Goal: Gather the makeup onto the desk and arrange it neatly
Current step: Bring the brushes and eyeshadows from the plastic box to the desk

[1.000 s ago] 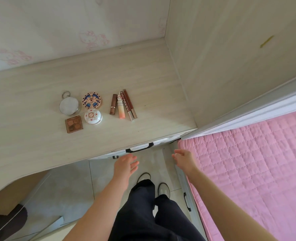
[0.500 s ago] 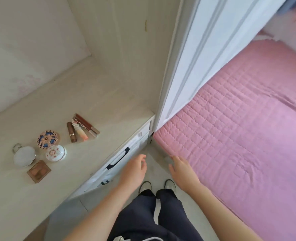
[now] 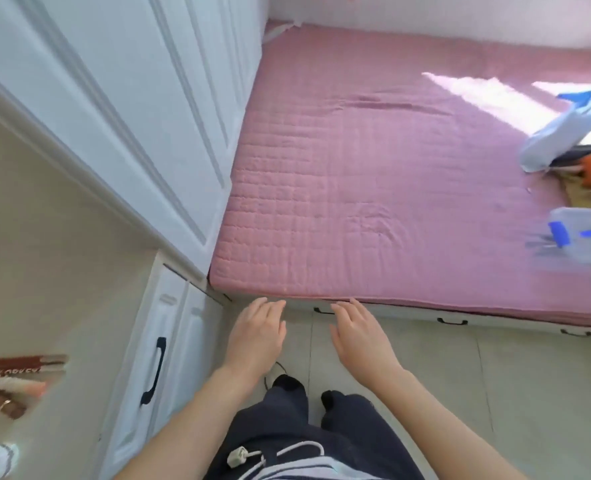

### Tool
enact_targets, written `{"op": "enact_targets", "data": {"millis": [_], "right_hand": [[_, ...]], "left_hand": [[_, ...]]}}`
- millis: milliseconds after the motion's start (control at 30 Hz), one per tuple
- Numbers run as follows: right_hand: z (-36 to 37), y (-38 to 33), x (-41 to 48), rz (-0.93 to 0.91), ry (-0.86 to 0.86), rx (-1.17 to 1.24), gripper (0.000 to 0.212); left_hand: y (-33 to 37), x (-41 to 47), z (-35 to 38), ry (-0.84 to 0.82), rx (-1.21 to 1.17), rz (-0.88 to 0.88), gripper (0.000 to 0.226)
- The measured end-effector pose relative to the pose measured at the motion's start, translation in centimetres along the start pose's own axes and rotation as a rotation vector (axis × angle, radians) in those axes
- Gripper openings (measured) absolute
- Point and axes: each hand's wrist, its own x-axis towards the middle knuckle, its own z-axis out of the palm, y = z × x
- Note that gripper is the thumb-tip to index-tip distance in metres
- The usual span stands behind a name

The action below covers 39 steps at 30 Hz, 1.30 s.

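Both forearms reach forward, left hand (image 3: 256,336) and right hand (image 3: 358,336) palm-down, fingers relaxed, empty.

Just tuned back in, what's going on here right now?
The person stands on the tiled floor facing the pink bed, with the left hand and right hand held out in front, fingers relaxed and holding nothing. Several lip tubes lie side by side on the desk at the far left. On the bed's right side sit a clear box with blue clips and a pale bag. Both are too blurred to show any makeup.
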Motion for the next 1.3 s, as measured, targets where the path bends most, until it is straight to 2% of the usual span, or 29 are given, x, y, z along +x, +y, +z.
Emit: {"op": "enact_targets", "data": {"millis": [100,233,533,867,1300], "right_hand": [[0.0,3.1,-3.1,0.116,0.037,0.009,0.040],[0.1,7.4,-7.9,0.275,0.025,0.006,0.048],[-0.5,16.8,-20.1,0.665,0.116,0.102,0.049],[-1.6,25.8,-30.3,0.944,0.207,0.261,0.053],[-4.9,37.4,-35.1,1.274,0.293,0.445,0.053]], "left_hand": [[3.6,1.2,1.3,-0.040,0.064,0.188,0.043],[8.9,1.9,3.2,-0.097,0.153,0.350,0.049],[24.2,1.3,8.7,-0.186,0.122,0.540,0.049],[39.5,1.1,14.8,-0.220,0.114,0.836,0.039],[54.0,6.2,19.5,-0.404,0.148,0.978,0.036]]}}
